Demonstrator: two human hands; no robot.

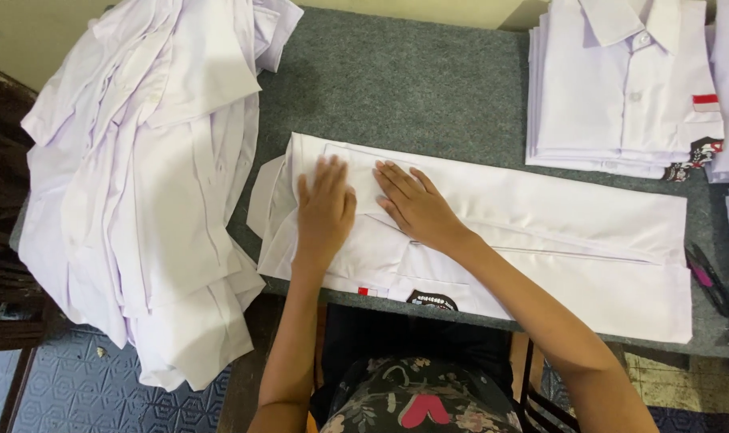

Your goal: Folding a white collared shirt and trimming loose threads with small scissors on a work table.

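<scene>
a white shirt [492, 232] is laid lengthwise across the grey felt-covered table [412, 88], folded into a long narrow band running from the table's left-centre to its right edge. a small red-and-white patch [372, 292] and a dark badge [432, 301] are seen on its near edge.

the left hand [324, 212] is pressed flat on the shirt's left end, fingers extended and together, nothing gripped. the right hand [416, 207] is laid flat just beside it, palm down, fingers spread slightly toward the left; likewise nothing is clasped. the two hands are near each other, fingertips almost meeting over a raised rectangular fold (possibly the collar area; cannot be confirmed).

to the left, a loose heap of unfolded white shirts [148, 176] is draped over the table edge and hangs toward the floor. at the upper right, a neat stack of folded white shirts [621, 88] is placed, collar up, with a red-and-white patch on top. a dark pen-like object with a pink part [707, 279] lies at the right, just beside the shirt's far end. blue patterned flooring [84, 393] is visible below.
</scene>
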